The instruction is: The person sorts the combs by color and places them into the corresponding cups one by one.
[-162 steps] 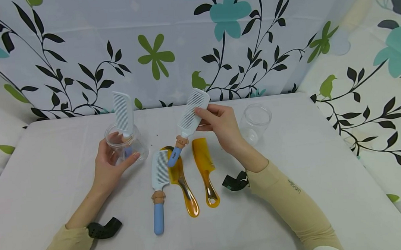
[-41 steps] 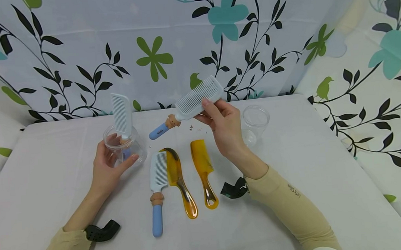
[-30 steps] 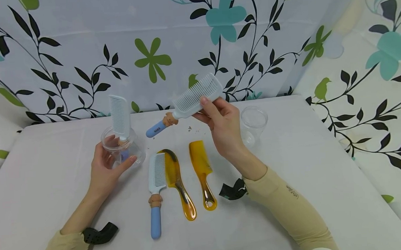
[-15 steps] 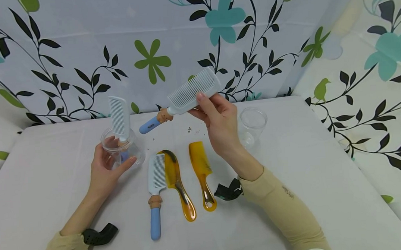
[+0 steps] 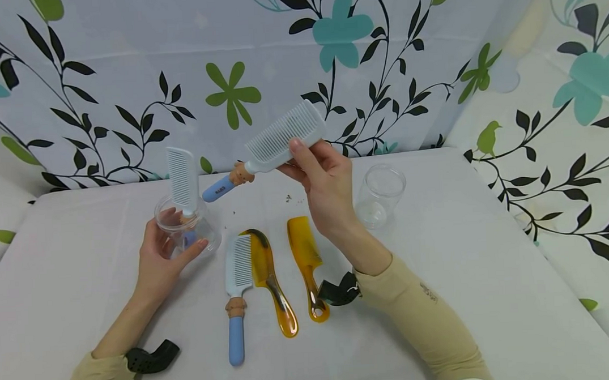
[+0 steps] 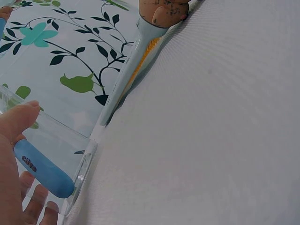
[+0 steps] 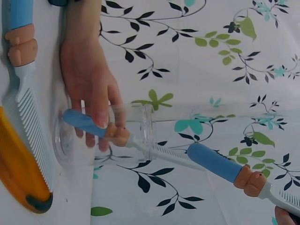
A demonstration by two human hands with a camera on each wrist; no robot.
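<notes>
My left hand (image 5: pixel 158 267) grips a clear jar (image 5: pixel 210 231) at the table's left, thumb across the near side. In it stands a pale blue comb (image 5: pixel 183 178), its blue handle (image 6: pixel 44 169) down inside, as the left wrist view shows. My right hand (image 5: pixel 330 191) pinches a matching comb (image 5: pixel 282 139) by the toothed end, above the table. That comb slants, its blue handle (image 7: pixel 216 163) pointing down-left toward the jar and apart from it. A brown bear figure (image 5: pixel 241 173) sits between handle and teeth.
A third pale blue comb (image 5: pixel 238 266) lies beside an amber comb (image 5: pixel 274 285). Another amber comb (image 5: pixel 303 241) lies to their right, partly behind the right wrist's black camera (image 5: pixel 338 290). A second clear jar (image 5: pixel 381 195) stands right of my right hand. Small specks (image 5: pixel 288 198) dot the cloth.
Over the last seconds my right hand has tipped its comb from steep to a flatter slant, lifted it, then moved it left toward the jar. My left hand stays on the jar.
</notes>
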